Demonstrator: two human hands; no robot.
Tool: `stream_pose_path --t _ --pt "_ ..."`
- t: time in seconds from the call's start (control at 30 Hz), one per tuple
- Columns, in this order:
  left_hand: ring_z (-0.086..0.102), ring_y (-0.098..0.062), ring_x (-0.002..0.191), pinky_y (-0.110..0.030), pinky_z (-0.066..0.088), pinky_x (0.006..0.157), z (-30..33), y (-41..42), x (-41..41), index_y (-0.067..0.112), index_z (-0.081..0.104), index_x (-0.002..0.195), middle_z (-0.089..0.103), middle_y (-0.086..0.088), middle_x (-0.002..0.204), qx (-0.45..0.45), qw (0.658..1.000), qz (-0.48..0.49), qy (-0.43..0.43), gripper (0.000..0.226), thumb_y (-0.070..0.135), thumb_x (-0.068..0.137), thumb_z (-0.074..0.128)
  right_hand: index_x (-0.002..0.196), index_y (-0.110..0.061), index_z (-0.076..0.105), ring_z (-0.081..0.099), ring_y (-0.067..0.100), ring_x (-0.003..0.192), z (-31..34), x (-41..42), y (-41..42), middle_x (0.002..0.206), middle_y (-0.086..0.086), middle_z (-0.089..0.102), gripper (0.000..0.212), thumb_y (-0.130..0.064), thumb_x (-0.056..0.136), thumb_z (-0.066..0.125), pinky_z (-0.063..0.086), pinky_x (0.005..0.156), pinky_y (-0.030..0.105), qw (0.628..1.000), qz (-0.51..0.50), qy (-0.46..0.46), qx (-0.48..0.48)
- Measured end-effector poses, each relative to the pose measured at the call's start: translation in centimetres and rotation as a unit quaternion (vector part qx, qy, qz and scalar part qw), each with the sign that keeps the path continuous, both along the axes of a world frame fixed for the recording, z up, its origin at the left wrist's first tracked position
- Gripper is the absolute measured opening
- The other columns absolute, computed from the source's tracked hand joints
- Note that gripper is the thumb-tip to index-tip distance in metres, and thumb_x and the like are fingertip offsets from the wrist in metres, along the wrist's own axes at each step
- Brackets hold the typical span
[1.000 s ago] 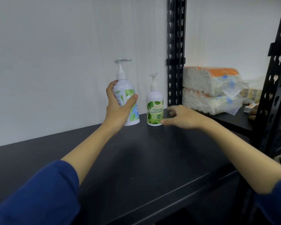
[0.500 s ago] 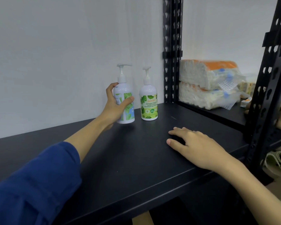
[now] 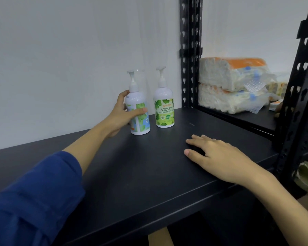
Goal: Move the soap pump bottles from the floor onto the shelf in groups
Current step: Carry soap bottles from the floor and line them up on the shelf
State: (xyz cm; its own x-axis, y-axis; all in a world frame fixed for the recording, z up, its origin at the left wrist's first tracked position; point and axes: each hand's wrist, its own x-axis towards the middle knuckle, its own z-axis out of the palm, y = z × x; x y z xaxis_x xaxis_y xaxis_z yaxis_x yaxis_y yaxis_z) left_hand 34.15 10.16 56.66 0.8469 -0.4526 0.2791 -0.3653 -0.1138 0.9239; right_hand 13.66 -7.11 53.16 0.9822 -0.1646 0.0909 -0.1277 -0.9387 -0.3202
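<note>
**Two soap pump bottles stand at the back of the black shelf**

The left hand (image 3: 122, 114) grips the left soap bottle (image 3: 139, 112) around its middle, fingers behind and the thumb lying across the front label. This bottle stands upright on the black shelf (image 3: 132, 174), close to the white wall (image 3: 69, 59). Its body is white and rounded at the shoulders, with a white pump head whose spout points to the right. Its label shows green leaves, a patch of blue and a small orange mark near the base; the print on it is turned away and too small to read.

Just beside it, to the right and not touching, stands the right soap bottle (image 3: 164, 107), also upright and of the same shape, free of either hand. Its green leaf-patterned label faces the camera and reads "guardian" in orange, then "ANTIBACTERIAL HAND WASH MAXIMUM PROTECTION", with a row of small round badges under the words that cannot be read.

The right hand (image 3: 219, 157) lies flat on the shelf near its front edge, palm down, fingers straight and slightly spread, holding nothing, well apart from both bottles.

Past the black perforated upright (image 3: 190, 50), two plastic-wrapped packs (image 3: 231, 86), white with orange tops, are stacked on the next shelf bay.
</note>
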Motion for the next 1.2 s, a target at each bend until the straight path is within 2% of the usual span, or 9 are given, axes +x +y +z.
stream_pose_path --t 0.23,0.33,0.43,0.53,0.63,0.87,1.03,1.1,1.2 --pt "0.060 -0.006 0.108 -0.043 0.045 0.100 1.5 1.8 0.7 0.039 0.043 0.135 0.056 0.011 0.126 0.059 0.998 -0.014 0.011 0.071 0.015 0.076 0.077 0.146 -0.036 0.028 0.010 0.008 0.146 0.0 -0.2 0.1 0.157 -0.016 0.015 0.053 -0.054 0.097 0.028 0.018 0.114 0.034 1.000 -0.008 -0.002 0.002" --pt "0.061 -0.006 0.100 -0.037 0.050 0.089 1.4 0.6 0.1 0.035 0.035 0.139 0.057 0.008 0.117 0.032 0.999 0.029 0.018 0.079 0.018 0.075 0.078 0.146 -0.036 0.028 0.010 0.008 0.145 0.0 -0.2 0.2 0.157 -0.016 0.015 0.053 -0.054 0.097 0.029 0.018 0.114 0.033 1.000 -0.009 -0.003 0.005" --pt "0.060 -0.016 0.101 -0.031 0.051 0.077 0.7 -0.9 -0.3 0.026 0.028 0.137 0.049 -0.004 0.123 0.003 0.989 0.148 -0.009 0.099 0.034 0.059 0.088 0.146 -0.036 0.029 0.011 0.007 0.145 0.0 -0.1 0.2 0.156 -0.016 0.017 0.052 -0.054 0.096 0.030 0.019 0.114 0.033 1.000 -0.010 -0.006 0.009" --pt "0.058 -0.018 0.098 -0.027 0.046 0.073 0.4 -1.4 -0.6 0.015 0.035 0.127 0.051 -0.004 0.117 0.037 0.975 0.208 -0.066 0.088 0.031 0.059 0.089 0.145 -0.037 0.030 0.012 0.007 0.145 0.0 -0.1 0.1 0.156 -0.017 0.017 0.052 -0.055 0.096 0.031 0.019 0.113 0.033 1.000 -0.011 -0.008 0.009" --pt "0.056 -0.016 0.092 -0.026 0.045 0.073 0.6 -0.9 -0.8 0.014 0.042 0.127 0.051 0.001 0.108 0.047 0.975 0.204 -0.071 0.075 0.024 0.067 0.084 0.144 -0.038 0.031 0.013 0.007 0.145 0.0 -0.1 0.0 0.156 -0.018 0.018 0.052 -0.056 0.095 0.032 0.019 0.113 0.033 1.000 -0.012 -0.010 0.013" --pt "0.065 -0.016 0.096 -0.029 0.054 0.075 1.7 3.0 -0.1 0.019 0.058 0.116 0.062 0.003 0.110 0.073 0.989 0.119 -0.049 0.055 0.015 0.068 0.083 0.143 -0.038 0.032 0.014 0.006 0.144 0.0 0.0 -0.1 0.155 -0.018 0.020 0.052 -0.056 0.094 0.033 0.021 0.111 0.032 1.000 -0.010 -0.012 0.017" --pt "0.066 -0.017 0.102 -0.034 0.055 0.085 2.3 5.1 0.2 0.017 0.054 0.125 0.063 0.001 0.118 0.095 0.994 0.045 -0.007 0.057 0.008 0.074 0.078 0.143 -0.039 0.032 0.014 0.005 0.144 -0.1 0.0 -0.1 0.155 -0.019 0.020 0.051 -0.056 0.094 0.033 0.021 0.111 0.032 1.000 -0.011 -0.013 0.017" --pt "0.065 -0.013 0.098 -0.029 0.055 0.080 2.3 5.0 -0.2 0.017 0.048 0.128 0.061 0.002 0.116 0.095 0.994 0.044 -0.012 0.061 0.010 0.075 0.078 0.142 -0.039 0.033 0.015 0.004 0.144 0.0 0.0 0.1 0.154 -0.020 0.021 0.051 -0.056 0.094 0.034 0.022 0.110 0.032 1.000 -0.014 -0.015 0.020" --pt "0.062 -0.011 0.097 -0.027 0.054 0.078 1.2 3.4 -0.9 0.020 0.033 0.131 0.055 0.004 0.114 0.067 0.992 0.097 -0.042 0.087 0.019 0.063 0.087 0.141 -0.040 0.035 0.016 0.004 0.143 0.0 -0.1 0.0 0.153 -0.021 0.023 0.050 -0.055 0.094 0.036 0.022 0.109 0.032 0.999 -0.019 -0.018 0.026"
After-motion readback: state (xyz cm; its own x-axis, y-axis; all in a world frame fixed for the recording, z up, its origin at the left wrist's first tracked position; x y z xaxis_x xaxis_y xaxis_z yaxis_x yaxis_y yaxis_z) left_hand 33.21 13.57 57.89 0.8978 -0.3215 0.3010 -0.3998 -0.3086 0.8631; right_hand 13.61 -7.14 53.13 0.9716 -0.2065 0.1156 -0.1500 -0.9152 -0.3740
